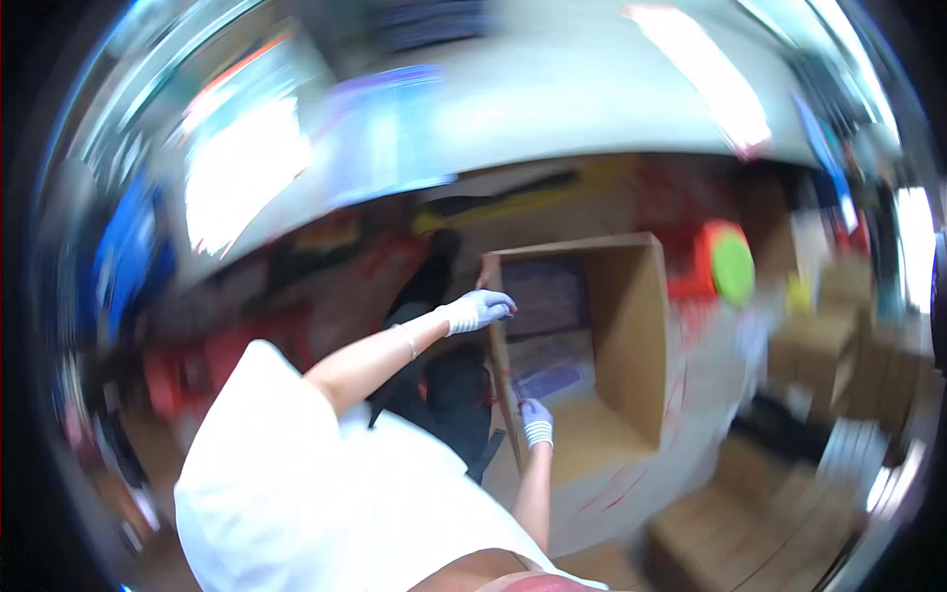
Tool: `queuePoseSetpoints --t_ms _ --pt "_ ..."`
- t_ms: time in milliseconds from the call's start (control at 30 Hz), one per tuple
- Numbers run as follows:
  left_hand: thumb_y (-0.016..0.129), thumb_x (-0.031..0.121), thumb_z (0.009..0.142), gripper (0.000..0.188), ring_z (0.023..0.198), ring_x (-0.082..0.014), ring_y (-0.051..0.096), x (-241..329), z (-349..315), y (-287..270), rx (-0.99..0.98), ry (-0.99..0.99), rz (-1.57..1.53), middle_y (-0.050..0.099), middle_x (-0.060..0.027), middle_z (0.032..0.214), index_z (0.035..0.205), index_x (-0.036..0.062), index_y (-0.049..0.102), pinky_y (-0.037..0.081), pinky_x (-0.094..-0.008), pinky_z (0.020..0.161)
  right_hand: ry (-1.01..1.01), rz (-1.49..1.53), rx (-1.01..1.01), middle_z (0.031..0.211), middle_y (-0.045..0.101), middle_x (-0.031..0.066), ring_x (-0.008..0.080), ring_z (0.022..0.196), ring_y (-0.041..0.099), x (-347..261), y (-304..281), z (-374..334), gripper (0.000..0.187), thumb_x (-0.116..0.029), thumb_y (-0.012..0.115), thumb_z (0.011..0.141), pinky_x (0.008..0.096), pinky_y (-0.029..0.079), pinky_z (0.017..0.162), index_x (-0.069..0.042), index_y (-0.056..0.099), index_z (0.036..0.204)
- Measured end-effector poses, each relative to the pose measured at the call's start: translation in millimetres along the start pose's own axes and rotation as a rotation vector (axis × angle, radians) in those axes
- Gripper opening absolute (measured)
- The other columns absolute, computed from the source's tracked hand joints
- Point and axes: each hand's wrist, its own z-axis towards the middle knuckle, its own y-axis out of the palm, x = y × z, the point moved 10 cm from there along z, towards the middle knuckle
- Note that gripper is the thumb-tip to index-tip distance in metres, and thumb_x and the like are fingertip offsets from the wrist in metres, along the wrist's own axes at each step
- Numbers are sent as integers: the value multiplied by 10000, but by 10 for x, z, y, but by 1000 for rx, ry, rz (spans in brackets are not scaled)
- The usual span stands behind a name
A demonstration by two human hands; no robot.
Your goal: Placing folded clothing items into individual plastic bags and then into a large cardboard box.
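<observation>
A large open cardboard box (631, 345) lies in front of me at a tilt, its opening toward me. My left hand (478, 308), in a pale purple glove with a striped cuff, bends its fingers over the near left edge of the box. Lower on that same edge, my right hand (536, 419) wears a matching glove and grips the wall, its fingertips partly hidden. Inside the box, a flat purplish piece (552, 383) shows near the right hand. The box and hands look fairly sharp while most surroundings are smeared.
A long pale worktable (552, 109) runs across the far side, with a blue-purple blurred item (390, 133) on it. A red stool with a green top (731, 262) stands right of the box. Several cardboard cartons (814, 345) are stacked at right; more brown cartons (735, 533) lie lower right.
</observation>
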Motion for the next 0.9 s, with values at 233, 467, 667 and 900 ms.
queuePoseSetpoints --t_ms 233,467,667,900 --pt "478 231 824 274 878 -257 590 -1354 -3559 -1118 598 -645 -106 634 -113 923 969 41 613 444 -329 800 -309 -441 -283 910 618 162 331 864 588 -1700 18 172 248 -244 525 789 359 464 778 -82 625 947" --pt "444 231 881 263 798 -211 616 -1943 -6626 -1851 1630 -582 -902 635 -126 906 1055 54 529 493 -307 691 -440 9 -533 879 639 93 136 784 596 -3677 1275 346 201 -141 507 846 258 475 703 -2 607 950" --pt "440 397 891 377 811 -262 624 -1745 -7995 -3442 1859 -331 -876 629 -148 876 903 38 555 511 -354 718 -936 -81 -585 857 632 125 179 776 611 -6859 3001 -558 211 -172 500 861 277 462 710 -1 595 939" --pt "407 588 824 614 687 -291 642 -1498 -7302 -4704 1462 -525 -1153 633 -189 791 837 -6 562 537 -376 623 -892 -7 -487 954 622 171 270 914 595 -8909 4660 -1027 485 -327 652 702 322 453 803 10 558 1037"
